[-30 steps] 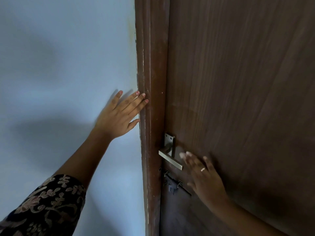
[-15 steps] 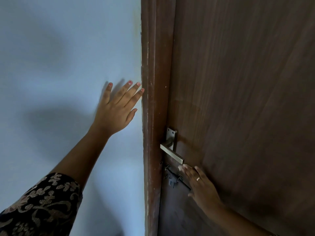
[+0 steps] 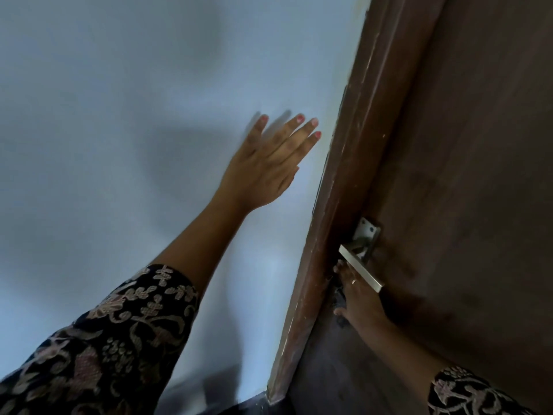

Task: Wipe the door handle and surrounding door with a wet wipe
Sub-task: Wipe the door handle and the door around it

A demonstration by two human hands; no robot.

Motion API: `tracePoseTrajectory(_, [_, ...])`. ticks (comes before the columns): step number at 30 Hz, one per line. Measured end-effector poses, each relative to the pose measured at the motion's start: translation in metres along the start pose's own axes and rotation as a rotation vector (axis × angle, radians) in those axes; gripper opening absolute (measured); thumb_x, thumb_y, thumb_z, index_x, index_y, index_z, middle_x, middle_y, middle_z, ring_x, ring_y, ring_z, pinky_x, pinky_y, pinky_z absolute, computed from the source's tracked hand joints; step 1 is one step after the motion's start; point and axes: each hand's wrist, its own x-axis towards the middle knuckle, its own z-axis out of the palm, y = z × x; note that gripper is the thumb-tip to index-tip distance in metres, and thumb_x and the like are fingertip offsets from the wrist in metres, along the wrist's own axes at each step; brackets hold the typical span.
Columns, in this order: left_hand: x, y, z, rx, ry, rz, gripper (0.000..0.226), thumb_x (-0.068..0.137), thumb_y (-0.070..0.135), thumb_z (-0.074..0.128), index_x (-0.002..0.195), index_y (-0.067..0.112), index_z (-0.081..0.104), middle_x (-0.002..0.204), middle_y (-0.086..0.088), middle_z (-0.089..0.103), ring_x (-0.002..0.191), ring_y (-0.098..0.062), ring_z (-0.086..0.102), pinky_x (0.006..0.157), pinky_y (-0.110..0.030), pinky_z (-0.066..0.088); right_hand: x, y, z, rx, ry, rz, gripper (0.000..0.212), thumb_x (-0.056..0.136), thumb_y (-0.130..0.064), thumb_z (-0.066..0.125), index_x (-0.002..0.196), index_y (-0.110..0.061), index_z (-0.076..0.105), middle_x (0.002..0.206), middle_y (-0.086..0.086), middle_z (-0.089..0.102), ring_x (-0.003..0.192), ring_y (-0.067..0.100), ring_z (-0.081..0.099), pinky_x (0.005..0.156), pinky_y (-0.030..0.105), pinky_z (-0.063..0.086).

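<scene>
Both forearms are bare from wrist to mid-forearm; above that, sleeves cover each arm. Left sleeve (image 3: 119, 339): dark, near-black fabric carrying a dense raised pattern of flowers, leaves and curling vines in pale beige and dusty pink; the cuff edge is unhemmed-looking and follows the motif outline. Right sleeve (image 3: 466, 393): same dark fabric and floral pattern, only the cuff end visible. Left hand (image 3: 263, 172): fingernails painted pink-red, polish visible on four nails. Right hand (image 3: 357, 298): one thin light metal ring on a finger; nails too dim to judge.
</scene>
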Motion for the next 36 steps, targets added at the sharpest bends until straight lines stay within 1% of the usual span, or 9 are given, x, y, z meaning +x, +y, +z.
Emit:
tracePoseTrajectory(3, [0.0, 0.0, 0.001, 0.032, -0.009, 0.023, 0.054, 0.097, 0.033, 0.035, 0.149, 0.017, 0.033, 0.154, -0.003, 0.035, 0.142, -0.02, 0.033, 0.116, -0.049, 0.007, 0.006, -0.002, 0.019, 0.304, -0.175, -0.168, 0.103, 0.081, -0.055, 0.062, 0.15, -0.014, -0.002, 0.16, 0.001, 0.002, 0.146, 0.016, 0.006, 0.118, 0.025, 0.011])
tracePoseTrajectory(9, [0.001, -0.002, -0.002, 0.032, -0.019, 0.037, 0.053, 0.098, 0.034, 0.034, 0.149, 0.017, 0.034, 0.153, -0.003, 0.037, 0.142, -0.02, 0.034, 0.116, -0.049, 0.004, -0.003, 0.006, 0.027, 0.259, 0.093, -0.176, 0.099, 0.076, -0.047, 0.073, 0.149, -0.017, 0.013, 0.156, -0.001, 0.012, 0.14, 0.017, 0.029, 0.107, 0.026, 0.035])
tracePoseTrajectory(12, [0.001, -0.002, -0.003, 0.046, -0.022, 0.036, 0.054, 0.098, 0.035, 0.033, 0.149, 0.018, 0.034, 0.153, -0.003, 0.037, 0.142, -0.02, 0.035, 0.114, -0.048, 0.01, -0.018, 0.008, 0.043, 0.15, 0.017, -0.228, 0.096, 0.088, -0.054, 0.052, 0.149, -0.009, -0.008, 0.156, 0.002, -0.008, 0.146, 0.019, 0.001, 0.117, 0.028, -0.002])
tracePoseTrajectory(14, [0.001, -0.002, -0.002, 0.04, -0.022, 0.033, 0.054, 0.098, 0.035, 0.033, 0.149, 0.018, 0.034, 0.154, -0.003, 0.036, 0.142, -0.02, 0.034, 0.114, -0.048, 0.01, -0.022, 0.01, 0.049, 0.0, 0.058, -0.269, 0.092, 0.093, -0.055, 0.041, 0.147, -0.004, -0.013, 0.156, 0.008, -0.016, 0.142, 0.023, -0.017, 0.107, 0.034, -0.029])
tracePoseTrajectory(20, [0.0, -0.002, -0.001, 0.043, -0.024, 0.05, 0.054, 0.098, 0.035, 0.033, 0.149, 0.017, 0.033, 0.154, -0.003, 0.036, 0.142, -0.02, 0.033, 0.114, -0.049, 0.01, 0.0, 0.004, 0.028, 0.383, -0.094, -0.232, 0.091, 0.089, -0.042, 0.058, 0.149, -0.018, -0.006, 0.159, 0.0, -0.001, 0.146, 0.019, 0.007, 0.112, 0.013, 0.02])
tracePoseTrajectory(25, [0.0, -0.004, -0.001, 0.053, -0.041, 0.061, 0.056, 0.098, 0.037, 0.031, 0.15, 0.017, 0.03, 0.155, -0.004, 0.034, 0.143, -0.02, 0.032, 0.115, -0.048, 0.007, 0.004, 0.007, 0.024, 0.092, -0.114, -0.26, 0.101, 0.086, -0.064, 0.046, 0.148, -0.007, -0.011, 0.159, 0.007, -0.01, 0.145, 0.022, -0.01, 0.119, 0.034, -0.003])
tracePoseTrajectory(29, [0.0, -0.003, -0.002, 0.033, -0.04, 0.061, 0.055, 0.099, 0.037, 0.029, 0.15, 0.017, 0.03, 0.155, -0.003, 0.034, 0.143, -0.02, 0.031, 0.116, -0.048, 0.003, -0.027, 0.031, 0.038, -0.19, -0.115, -0.471, 0.1, 0.086, -0.071, 0.031, 0.143, -0.005, -0.018, 0.148, 0.005, -0.029, 0.14, 0.025, -0.022, 0.099, 0.04, -0.038])
tracePoseTrajectory(33, [0.001, -0.003, -0.001, 0.031, -0.051, 0.064, 0.055, 0.099, 0.038, 0.028, 0.15, 0.017, 0.03, 0.155, -0.004, 0.034, 0.143, -0.021, 0.031, 0.116, -0.048, 0.004, -0.024, 0.038, 0.017, -0.014, -0.047, -0.342, 0.103, 0.082, -0.069, 0.045, 0.149, -0.015, -0.012, 0.158, 0.0, -0.014, 0.146, 0.023, 0.005, 0.116, 0.032, 0.008])
tracePoseTrajectory(36, [0.001, -0.002, 0.0, 0.037, -0.062, 0.07, 0.056, 0.1, 0.038, 0.026, 0.151, 0.016, 0.029, 0.155, -0.005, 0.033, 0.144, -0.021, 0.03, 0.116, -0.048, 0.003, -0.019, 0.032, 0.009, 0.042, -0.016, -0.28, 0.105, 0.081, -0.069, 0.048, 0.147, -0.018, -0.016, 0.16, 0.001, -0.006, 0.144, 0.023, 0.014, 0.115, 0.031, 0.013])
